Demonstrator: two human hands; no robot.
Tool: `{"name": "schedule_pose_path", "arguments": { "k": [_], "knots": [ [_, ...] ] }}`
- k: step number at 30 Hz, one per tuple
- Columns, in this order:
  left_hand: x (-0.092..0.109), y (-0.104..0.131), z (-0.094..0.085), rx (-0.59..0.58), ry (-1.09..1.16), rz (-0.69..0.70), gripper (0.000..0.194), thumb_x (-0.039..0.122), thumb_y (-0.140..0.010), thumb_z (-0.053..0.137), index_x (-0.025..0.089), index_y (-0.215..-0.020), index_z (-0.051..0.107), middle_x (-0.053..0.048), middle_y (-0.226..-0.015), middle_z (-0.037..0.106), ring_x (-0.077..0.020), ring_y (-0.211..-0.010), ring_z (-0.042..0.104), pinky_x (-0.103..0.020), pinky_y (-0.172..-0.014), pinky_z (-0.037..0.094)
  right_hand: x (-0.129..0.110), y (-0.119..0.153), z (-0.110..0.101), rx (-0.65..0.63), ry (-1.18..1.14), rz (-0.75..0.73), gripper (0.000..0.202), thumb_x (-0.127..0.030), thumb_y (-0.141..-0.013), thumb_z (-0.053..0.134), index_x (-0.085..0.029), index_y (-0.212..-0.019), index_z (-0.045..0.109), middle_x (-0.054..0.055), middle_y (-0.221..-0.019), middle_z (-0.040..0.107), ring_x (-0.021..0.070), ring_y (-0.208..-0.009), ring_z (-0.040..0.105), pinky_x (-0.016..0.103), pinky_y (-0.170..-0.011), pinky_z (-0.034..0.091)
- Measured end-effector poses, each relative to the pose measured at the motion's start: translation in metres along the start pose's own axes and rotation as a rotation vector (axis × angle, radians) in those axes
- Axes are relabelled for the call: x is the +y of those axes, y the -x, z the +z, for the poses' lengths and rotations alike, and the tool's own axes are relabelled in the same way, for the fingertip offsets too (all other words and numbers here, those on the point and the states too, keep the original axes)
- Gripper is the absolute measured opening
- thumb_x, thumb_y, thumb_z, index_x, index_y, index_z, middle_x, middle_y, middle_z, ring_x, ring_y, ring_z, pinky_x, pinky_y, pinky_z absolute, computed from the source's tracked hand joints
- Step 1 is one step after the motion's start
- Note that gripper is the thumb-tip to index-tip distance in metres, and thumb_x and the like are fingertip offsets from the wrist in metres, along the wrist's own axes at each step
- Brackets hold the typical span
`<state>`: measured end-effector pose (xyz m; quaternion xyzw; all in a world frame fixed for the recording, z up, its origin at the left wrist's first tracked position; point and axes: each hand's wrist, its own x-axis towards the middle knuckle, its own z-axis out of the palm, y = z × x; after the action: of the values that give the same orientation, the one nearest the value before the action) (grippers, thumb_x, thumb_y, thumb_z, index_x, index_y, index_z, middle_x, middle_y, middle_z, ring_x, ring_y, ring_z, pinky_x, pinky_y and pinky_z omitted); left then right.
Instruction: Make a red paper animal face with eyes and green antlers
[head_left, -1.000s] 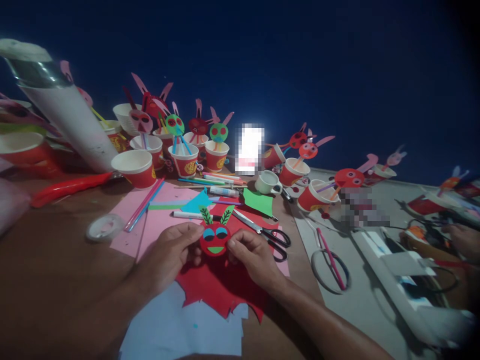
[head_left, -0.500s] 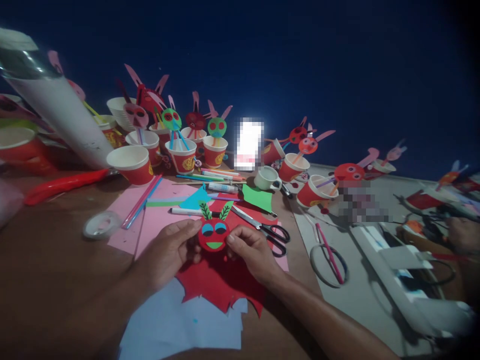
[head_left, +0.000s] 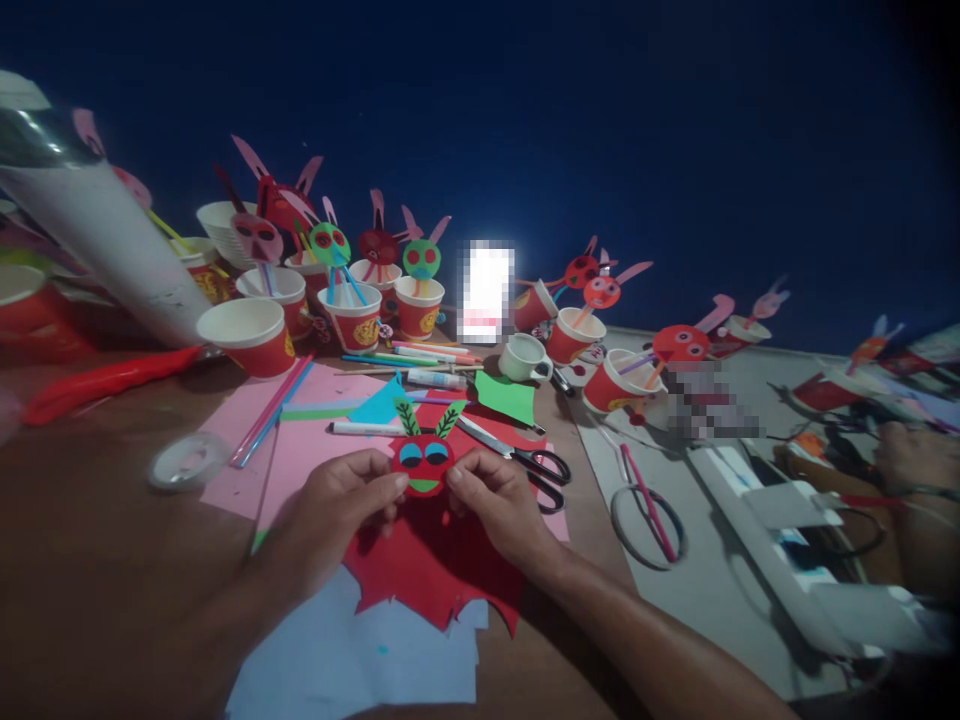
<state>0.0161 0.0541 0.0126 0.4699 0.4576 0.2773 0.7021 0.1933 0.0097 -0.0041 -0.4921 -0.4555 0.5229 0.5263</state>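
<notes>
Between my hands is a red paper face [head_left: 425,462] with blue-and-black eyes, a green mouth and two green ears bearing dark leaf-like lines. My left hand [head_left: 349,500] pinches its left edge, the thumb lying over the front. On the opposite edge, my right hand [head_left: 495,500] grips it between thumb and fingers. Torn-edged red paper [head_left: 442,560] lies beneath the hands. Black-handled scissors [head_left: 544,468] rest just beyond my right hand. A white marker [head_left: 364,428] lies behind the face, near a green paper piece [head_left: 506,398].
Red paper cups [head_left: 247,338] with paper animal faces on straws line the back. A white mug [head_left: 525,357] stands near the middle. A tape roll [head_left: 189,462] and pink paper [head_left: 307,440] lie left. At far right, another person's hand [head_left: 911,465] is near a white rack-like object [head_left: 757,520].
My left thumb has shifted down onto the front of the face, beside the mouth. The whole scene sits slightly further left in view. Both hands still hold the face.
</notes>
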Motion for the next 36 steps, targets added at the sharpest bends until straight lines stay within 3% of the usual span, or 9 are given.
{"name": "schedule_pose_path", "arguments": {
  "k": [4, 15, 25, 31, 36],
  "knots": [
    [-0.0020, 0.0004, -0.0002, 0.028, -0.020, 0.035, 0.022, 0.033, -0.074, 0.065, 0.016, -0.066, 0.054, 0.002, -0.054, 0.054, -0.0094, -0.047, 0.048, -0.020, -0.043, 0.034, -0.0001, 0.0000, 0.0002, 0.001, 0.018, -0.005, 0.024, -0.033, -0.082, 0.058, -0.016, -0.066, 0.055, -0.003, -0.054, 0.054, 0.0072, -0.049, 0.049, 0.019, -0.051, 0.040],
    [0.0030, -0.0004, -0.0005, -0.060, 0.172, 0.002, 0.023, 0.037, -0.074, 0.063, 0.016, -0.068, 0.058, 0.001, -0.057, 0.056, -0.0113, -0.052, 0.051, -0.020, -0.045, 0.042, 0.0002, -0.0013, -0.0027, -0.009, 0.007, -0.001, 0.024, -0.033, -0.082, 0.058, -0.015, -0.066, 0.054, -0.004, -0.053, 0.054, 0.0066, -0.048, 0.049, 0.018, -0.050, 0.039],
    [0.0004, 0.0001, -0.0006, -0.063, 0.155, -0.041, 0.020, 0.033, -0.074, 0.065, 0.016, -0.067, 0.056, 0.002, -0.052, 0.058, -0.0099, -0.046, 0.053, -0.018, -0.043, 0.041, -0.0012, 0.0010, -0.0047, -0.043, -0.019, 0.015, 0.024, -0.034, -0.082, 0.059, -0.016, -0.066, 0.054, -0.003, -0.053, 0.055, 0.0064, -0.047, 0.049, 0.017, -0.048, 0.039],
    [0.0014, 0.0025, 0.0016, -0.186, 0.104, -0.084, 0.017, 0.030, -0.077, 0.062, 0.013, -0.074, 0.063, 0.000, -0.056, 0.060, -0.0082, -0.048, 0.053, -0.017, -0.044, 0.042, -0.0026, 0.0006, -0.0070, -0.096, -0.034, 0.050, 0.026, -0.036, -0.080, 0.061, -0.015, -0.066, 0.054, -0.003, -0.053, 0.056, 0.0063, -0.047, 0.050, 0.017, -0.049, 0.040],
    [0.0039, 0.0054, 0.0029, -0.206, 0.100, -0.116, 0.013, 0.026, -0.075, 0.063, 0.013, -0.071, 0.064, 0.000, -0.056, 0.060, -0.0080, -0.047, 0.053, -0.017, -0.043, 0.043, -0.0023, -0.0006, -0.0097, -0.139, -0.051, 0.104, 0.026, -0.036, -0.079, 0.062, -0.015, -0.066, 0.055, -0.003, -0.053, 0.056, 0.0059, -0.047, 0.049, 0.017, -0.049, 0.039]
  ]
}}
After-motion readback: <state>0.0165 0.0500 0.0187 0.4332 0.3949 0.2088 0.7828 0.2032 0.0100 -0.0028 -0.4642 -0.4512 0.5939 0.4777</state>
